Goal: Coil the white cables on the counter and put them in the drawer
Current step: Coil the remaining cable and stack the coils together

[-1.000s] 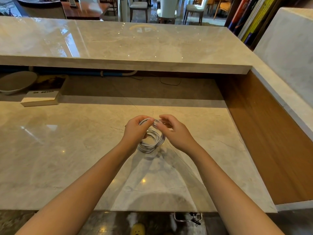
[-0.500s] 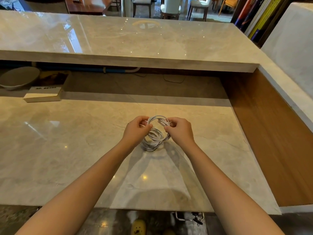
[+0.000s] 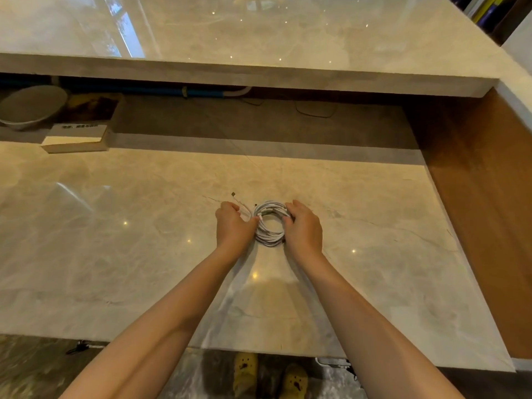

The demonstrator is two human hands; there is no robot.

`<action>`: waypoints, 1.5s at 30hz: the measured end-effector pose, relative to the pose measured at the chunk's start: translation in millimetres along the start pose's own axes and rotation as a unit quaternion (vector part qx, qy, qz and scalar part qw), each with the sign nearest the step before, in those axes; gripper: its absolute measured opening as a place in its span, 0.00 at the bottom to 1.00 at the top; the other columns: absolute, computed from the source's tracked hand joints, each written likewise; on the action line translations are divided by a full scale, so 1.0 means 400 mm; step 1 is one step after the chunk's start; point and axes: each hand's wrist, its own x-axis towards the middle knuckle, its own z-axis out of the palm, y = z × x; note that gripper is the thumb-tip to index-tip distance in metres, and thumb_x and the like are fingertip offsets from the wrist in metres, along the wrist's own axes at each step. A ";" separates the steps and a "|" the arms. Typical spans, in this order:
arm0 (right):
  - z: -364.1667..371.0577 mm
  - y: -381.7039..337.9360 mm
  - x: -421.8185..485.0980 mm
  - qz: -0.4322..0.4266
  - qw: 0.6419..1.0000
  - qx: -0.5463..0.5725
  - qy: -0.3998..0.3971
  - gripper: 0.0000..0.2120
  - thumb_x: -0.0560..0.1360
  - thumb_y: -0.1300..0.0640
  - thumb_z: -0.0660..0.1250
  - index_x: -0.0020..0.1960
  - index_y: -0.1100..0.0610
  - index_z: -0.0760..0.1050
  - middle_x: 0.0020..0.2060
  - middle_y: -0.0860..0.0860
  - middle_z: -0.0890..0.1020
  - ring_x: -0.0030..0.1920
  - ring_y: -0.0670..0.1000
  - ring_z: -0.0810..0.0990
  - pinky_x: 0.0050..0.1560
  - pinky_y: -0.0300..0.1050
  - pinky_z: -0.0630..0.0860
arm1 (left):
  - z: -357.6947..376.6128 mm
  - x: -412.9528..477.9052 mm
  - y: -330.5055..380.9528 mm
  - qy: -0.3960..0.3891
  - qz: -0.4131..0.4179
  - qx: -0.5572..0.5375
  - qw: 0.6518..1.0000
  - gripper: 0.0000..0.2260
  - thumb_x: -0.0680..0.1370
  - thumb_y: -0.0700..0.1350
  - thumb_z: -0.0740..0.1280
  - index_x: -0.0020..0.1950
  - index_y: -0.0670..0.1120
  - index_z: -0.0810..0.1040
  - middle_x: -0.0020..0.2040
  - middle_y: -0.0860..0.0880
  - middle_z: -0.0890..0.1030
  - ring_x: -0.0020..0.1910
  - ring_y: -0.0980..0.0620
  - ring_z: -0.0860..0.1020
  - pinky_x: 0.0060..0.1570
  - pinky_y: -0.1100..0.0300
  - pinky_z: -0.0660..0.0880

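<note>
A coil of white cable (image 3: 270,237) lies flat on the marble counter (image 3: 115,240), wound into a tight ring. My left hand (image 3: 233,228) grips the ring's left side with curled fingers. My right hand (image 3: 304,228) holds its right side, fingers bent over the loops. A loose cable end with a plug (image 3: 233,194) sticks out up and to the left of my left hand. No drawer is in view.
A raised marble ledge (image 3: 259,38) overhangs the back of the counter. Under it at the left sit a grey bowl (image 3: 31,106) and a flat box (image 3: 76,136). A wooden side panel (image 3: 483,197) bounds the right. Yellow shoes (image 3: 244,372) show below the front edge.
The coil was held upright above the counter between both hands; now it lies flat on the surface with a hand on each side. One cable end has sprung out to the left.
</note>
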 end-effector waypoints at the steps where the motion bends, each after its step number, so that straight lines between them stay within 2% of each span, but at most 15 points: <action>1: 0.000 0.002 0.002 -0.002 1.000 0.007 -0.005 0.16 0.76 0.62 0.63 0.62 0.57 0.77 0.60 0.55 0.79 0.61 0.56 0.76 0.59 0.49 0.73 | 0.002 0.007 -0.005 -0.013 -0.015 0.001 1.000 0.24 0.73 0.48 0.71 0.63 0.39 0.68 0.60 0.41 0.73 0.53 0.45 0.74 0.46 0.58 0.68; 3: -0.005 0.008 0.010 0.002 1.000 0.019 -0.019 0.17 0.76 0.63 0.63 0.65 0.58 0.75 0.61 0.55 0.79 0.62 0.55 0.75 0.62 0.47 0.72 | 0.006 0.021 -0.009 -0.051 -0.031 0.016 0.998 0.23 0.74 0.48 0.70 0.64 0.40 0.68 0.57 0.42 0.75 0.56 0.44 0.74 0.49 0.57 0.68; 6: -0.015 0.017 0.021 -0.002 0.999 0.032 -0.035 0.17 0.76 0.63 0.64 0.65 0.59 0.75 0.61 0.55 0.79 0.63 0.54 0.74 0.61 0.42 0.69 | 0.017 0.028 -0.001 -0.090 -0.006 0.032 0.995 0.05 0.77 0.44 0.64 0.48 0.43 0.72 0.42 0.45 0.76 0.45 0.45 0.74 0.42 0.57 0.67; 11: -0.008 0.028 0.023 -0.017 0.999 0.039 -0.031 0.17 0.76 0.64 0.63 0.63 0.58 0.76 0.57 0.54 0.81 0.60 0.55 0.73 0.52 0.39 0.65 | 0.049 0.047 -0.002 -0.110 0.057 0.134 0.983 0.16 0.77 0.42 0.55 0.61 0.47 0.76 0.56 0.37 0.78 0.55 0.37 0.74 0.55 0.46 0.73; 17: -0.020 0.024 0.013 0.002 0.983 0.180 -0.017 0.14 0.73 0.65 0.66 0.56 0.57 0.81 0.47 0.49 0.84 0.47 0.47 0.79 0.50 0.42 0.75 | 0.050 0.059 -0.006 -0.108 0.102 0.168 0.975 0.17 0.81 0.51 0.54 0.63 0.47 0.75 0.55 0.37 0.77 0.52 0.38 0.76 0.50 0.50 0.74; 21: -0.022 0.012 -0.002 0.015 0.972 0.235 -0.016 0.14 0.72 0.66 0.66 0.55 0.55 0.81 0.43 0.45 0.82 0.47 0.46 0.80 0.51 0.41 0.76 | 0.039 0.043 0.014 -0.110 0.110 0.038 0.987 0.14 0.81 0.49 0.54 0.58 0.45 0.76 0.53 0.38 0.78 0.45 0.45 0.79 0.44 0.57 0.74; 27: -0.054 0.002 -0.011 -0.022 0.972 0.235 -0.026 0.15 0.73 0.65 0.67 0.57 0.54 0.80 0.46 0.46 0.82 0.48 0.45 0.80 0.49 0.35 0.75 | 0.004 0.009 0.044 -0.130 0.074 -0.116 0.982 0.12 0.81 0.45 0.57 0.59 0.46 0.77 0.50 0.46 0.81 0.48 0.50 0.79 0.48 0.59 0.76; 30: -0.077 -0.004 -0.010 -0.021 0.967 0.250 -0.039 0.15 0.74 0.63 0.67 0.59 0.54 0.79 0.47 0.46 0.80 0.47 0.43 0.78 0.46 0.26 0.72 | -0.005 0.000 0.054 -0.146 0.061 -0.170 0.973 0.11 0.82 0.43 0.56 0.57 0.46 0.77 0.42 0.50 0.81 0.38 0.55 0.78 0.36 0.68 0.76; 33: -0.099 -0.011 -0.001 0.007 0.966 0.255 -0.047 0.19 0.75 0.60 0.67 0.65 0.55 0.74 0.54 0.49 0.74 0.53 0.45 0.75 0.48 0.22 0.68 | -0.010 -0.007 0.065 -0.161 0.053 -0.221 0.960 0.12 0.82 0.42 0.55 0.58 0.44 0.77 0.35 0.48 0.78 0.33 0.54 0.76 0.34 0.65 0.75; 35: -0.116 -0.018 0.003 0.056 0.951 0.288 -0.097 0.25 0.76 0.58 0.67 0.71 0.54 0.66 0.60 0.50 0.70 0.59 0.47 0.72 0.54 0.29 0.69 | -0.016 -0.014 0.073 -0.164 0.060 -0.234 0.956 0.11 0.82 0.43 0.55 0.57 0.45 0.77 0.33 0.48 0.78 0.33 0.53 0.76 0.36 0.63 0.74; 37: -0.137 -0.023 0.002 0.112 0.894 0.399 -0.173 0.24 0.77 0.59 0.65 0.72 0.55 0.65 0.61 0.52 0.73 0.59 0.50 0.75 0.53 0.38 0.74 | -0.025 -0.017 0.080 -0.169 0.075 -0.236 0.954 0.11 0.82 0.43 0.55 0.56 0.48 0.77 0.36 0.47 0.79 0.37 0.51 0.77 0.40 0.60 0.75; 39: -0.155 -0.025 -0.003 0.133 0.818 0.514 -0.220 0.18 0.77 0.64 0.62 0.67 0.59 0.71 0.54 0.57 0.80 0.51 0.52 0.82 0.47 0.41 0.80 | -0.033 -0.017 0.080 -0.192 0.096 -0.215 0.953 0.12 0.82 0.44 0.55 0.57 0.49 0.77 0.48 0.45 0.82 0.47 0.49 0.79 0.51 0.56 0.76; 40: -0.160 -0.024 -0.004 0.128 0.811 0.526 -0.223 0.17 0.77 0.65 0.62 0.65 0.60 0.72 0.52 0.58 0.82 0.47 0.53 0.83 0.45 0.42 0.81 | -0.036 -0.014 0.079 -0.206 0.103 -0.203 0.952 0.12 0.82 0.44 0.55 0.59 0.48 0.77 0.54 0.45 0.81 0.53 0.48 0.79 0.56 0.53 0.76; 42: -0.161 -0.016 -0.010 0.109 0.836 0.496 -0.208 0.16 0.77 0.66 0.63 0.64 0.61 0.74 0.50 0.60 0.82 0.44 0.53 0.83 0.43 0.42 0.81 | -0.038 -0.013 0.083 -0.228 0.110 -0.172 0.952 0.13 0.82 0.46 0.55 0.61 0.49 0.76 0.58 0.46 0.80 0.57 0.49 0.78 0.61 0.50 0.74; 45: -0.159 -0.007 -0.024 0.092 0.861 0.466 -0.181 0.15 0.76 0.67 0.63 0.62 0.61 0.75 0.45 0.56 0.83 0.37 0.47 0.83 0.38 0.38 0.79 | -0.028 -0.023 0.094 -0.213 0.161 -0.088 0.960 0.15 0.83 0.49 0.52 0.59 0.47 0.75 0.55 0.46 0.80 0.54 0.49 0.78 0.58 0.49 0.74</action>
